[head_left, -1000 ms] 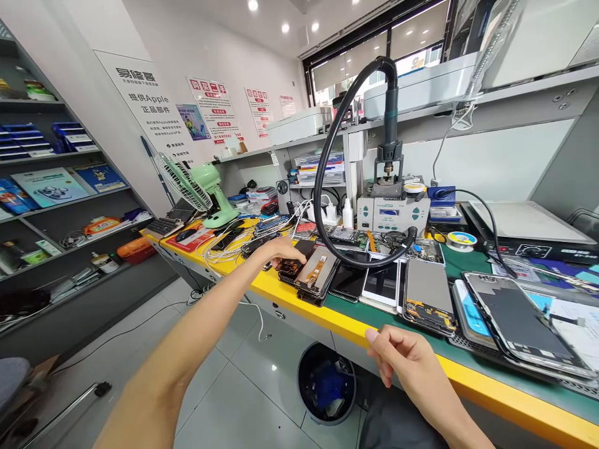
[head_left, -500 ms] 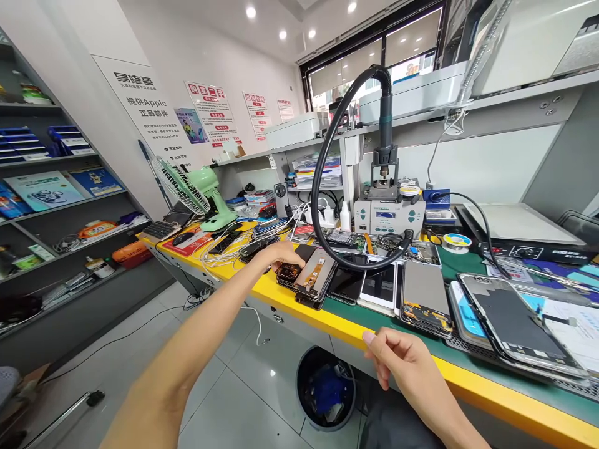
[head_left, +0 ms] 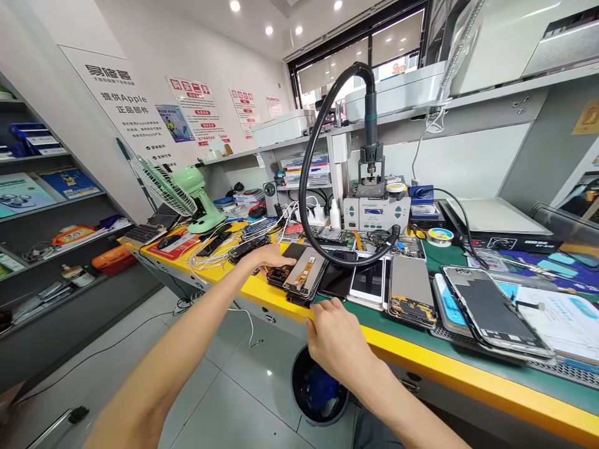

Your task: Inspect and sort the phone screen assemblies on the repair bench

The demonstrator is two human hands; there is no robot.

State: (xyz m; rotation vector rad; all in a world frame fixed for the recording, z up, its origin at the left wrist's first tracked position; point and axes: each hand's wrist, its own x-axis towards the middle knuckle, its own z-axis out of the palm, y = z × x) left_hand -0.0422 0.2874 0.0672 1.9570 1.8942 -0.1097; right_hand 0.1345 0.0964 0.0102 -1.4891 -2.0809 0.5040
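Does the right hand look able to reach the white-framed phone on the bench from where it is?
Probably yes: the right hand is close by at the bench's front edge, and the near end of the white-framed phone looks uncovered. Only the black hose crosses its far end in this view.

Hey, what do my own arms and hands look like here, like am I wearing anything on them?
Your left arm and right forearm look bare, with no sleeve in view. The left hand and right hand are ungloved. No watch or bracelet shows; rings I can't rule out.
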